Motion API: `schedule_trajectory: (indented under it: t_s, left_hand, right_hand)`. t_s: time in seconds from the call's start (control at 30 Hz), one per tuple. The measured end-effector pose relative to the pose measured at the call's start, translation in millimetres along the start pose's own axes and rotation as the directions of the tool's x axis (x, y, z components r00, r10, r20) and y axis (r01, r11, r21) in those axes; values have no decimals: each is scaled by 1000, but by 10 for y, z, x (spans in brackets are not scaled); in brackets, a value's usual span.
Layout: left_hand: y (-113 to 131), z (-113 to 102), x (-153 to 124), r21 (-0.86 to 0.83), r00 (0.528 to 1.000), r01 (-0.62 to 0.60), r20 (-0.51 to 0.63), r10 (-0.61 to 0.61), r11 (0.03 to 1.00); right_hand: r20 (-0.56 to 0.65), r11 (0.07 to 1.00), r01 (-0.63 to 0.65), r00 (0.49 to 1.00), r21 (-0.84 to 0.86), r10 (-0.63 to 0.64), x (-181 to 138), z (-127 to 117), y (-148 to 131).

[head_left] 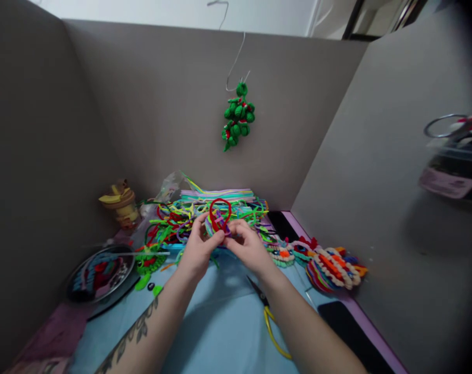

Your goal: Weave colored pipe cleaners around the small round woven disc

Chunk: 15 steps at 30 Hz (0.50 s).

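Grey panels (161,93) stand behind and on both sides of the hands, boxing in a desk (228,337) with a light blue cover. Left hand (197,249) and right hand (251,249) meet above it, each pinching a small striped piece (209,227) between thumb and fingers. A red loop (220,200) rises from the piece, just over the fingertips.

Past both hands lie a tangled heap of coloured fuzzy stems (173,221) and, at its back, a straight bundle of them (228,196). High beyond the hands, a green ornament (239,117) hangs from a wire (236,59) against the back panel.

To the left of the left hand sit a round dish (99,299) of bits and, farther back, a tan pot (125,208). Nearer than the right hand, yellow-handled scissors (264,306) lie just beside its forearm, blades pointing away from the person. Right of that hand are colourful woven pieces (331,270), with a flat black slab (349,332) nearer, by the pink desk edge (370,332). Well up to the right, a tub (462,150) bears a pink label (446,183), too blurred to read. Between the forearms, blue cover stretches toward the person.
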State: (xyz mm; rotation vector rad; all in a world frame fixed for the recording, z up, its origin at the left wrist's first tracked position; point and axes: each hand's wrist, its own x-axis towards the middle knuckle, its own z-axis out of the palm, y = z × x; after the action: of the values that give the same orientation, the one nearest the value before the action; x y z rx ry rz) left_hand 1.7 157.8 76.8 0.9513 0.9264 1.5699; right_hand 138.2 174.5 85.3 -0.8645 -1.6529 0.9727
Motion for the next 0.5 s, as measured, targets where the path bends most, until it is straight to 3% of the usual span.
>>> schedule_trajectory:
  t_s: [0.1,0.27,0.5]
  left_hand:
    - [-16,-9,6,36,999,-24,25,23,999]
    - [-21,-3,4,158,991,-130,16,129,979]
    - [-85,-14,-27,400,954,-269,-14,300,876]
  right_hand:
    - [87,1000,-22,996,-2,22,5,-35,9]
    - [97,985,-148,985,87,139,8,-18,90]
    - [236,887,-423,895,183,379,6,88,83]
